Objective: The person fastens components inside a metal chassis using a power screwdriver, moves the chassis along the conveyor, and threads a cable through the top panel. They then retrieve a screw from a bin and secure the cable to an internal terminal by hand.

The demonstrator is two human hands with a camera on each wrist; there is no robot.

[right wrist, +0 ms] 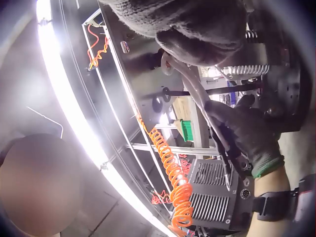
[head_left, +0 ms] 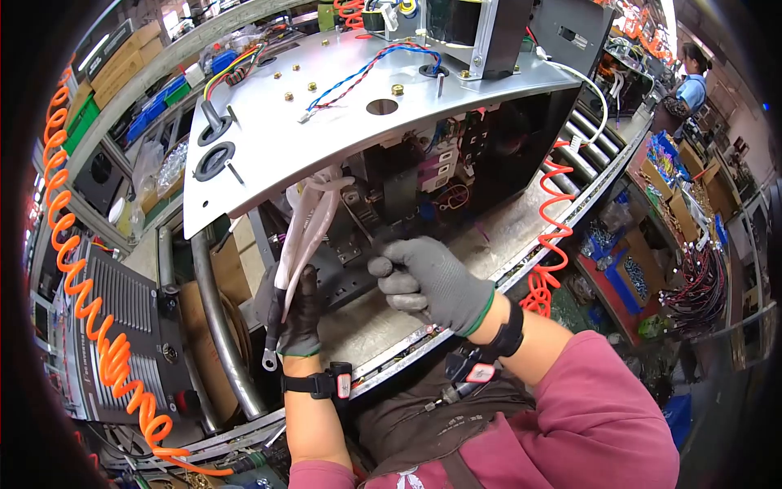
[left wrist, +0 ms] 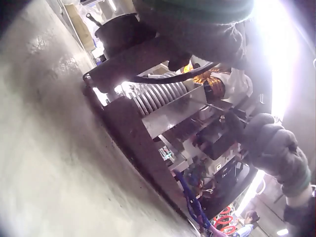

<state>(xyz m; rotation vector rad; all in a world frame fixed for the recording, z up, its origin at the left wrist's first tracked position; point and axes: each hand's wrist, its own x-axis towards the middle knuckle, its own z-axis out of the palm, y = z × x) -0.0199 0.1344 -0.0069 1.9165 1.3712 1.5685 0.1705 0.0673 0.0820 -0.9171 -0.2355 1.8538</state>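
Note:
My right hand [head_left: 436,281], in a grey glove, grips a screwdriver [head_left: 363,225]; its handle is mostly hidden in the fist. The thin shaft points into the open side of a machine chassis [head_left: 269,122], near metal brackets. My gloved left hand [head_left: 300,322] is lower at the chassis front, its fingers extended along a bundle of white-sleeved cables [head_left: 305,220]. In the right wrist view these fingers touch the cables [right wrist: 195,86]. A ring lug [head_left: 269,359] hangs at a cable's lower end. The left wrist view shows a finned metal part [left wrist: 158,96] inside the chassis.
Orange coiled hoses [head_left: 106,350] hang on the left and another coil [head_left: 554,220] on the right. A dark vented panel [head_left: 122,326] stands at left beside metal rollers [head_left: 216,318]. Parts bins [head_left: 631,277] sit at right; a person [head_left: 691,85] is farther back.

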